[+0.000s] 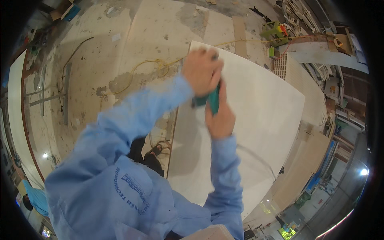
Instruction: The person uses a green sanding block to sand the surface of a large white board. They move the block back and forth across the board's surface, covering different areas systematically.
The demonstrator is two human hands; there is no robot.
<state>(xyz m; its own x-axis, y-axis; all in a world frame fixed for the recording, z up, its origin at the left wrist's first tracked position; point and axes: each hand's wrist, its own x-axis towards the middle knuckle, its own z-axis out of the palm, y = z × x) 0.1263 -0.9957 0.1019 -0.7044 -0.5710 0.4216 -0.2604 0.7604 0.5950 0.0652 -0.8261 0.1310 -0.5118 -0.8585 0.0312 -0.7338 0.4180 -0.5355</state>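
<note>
A large white board (264,108) lies in front of me. On it, near its left edge, is a green handheld power tool (214,100), mostly covered by my hands and blurred, so its exact kind is unclear. My right hand (222,122) is closed around the tool's body from the near side. Curled over its far end is my left hand (202,70), smeared a little by motion. A grey cord (258,157) runs across the board from near my right hand to the right edge.
A yellow cable (160,66) winds over the stained floor on the left and past the board's far side. Metal bars (67,92) lie at left. A green stand (274,33) and stacked panels (306,148) are at right. Another person in blue (37,199) is at far left.
</note>
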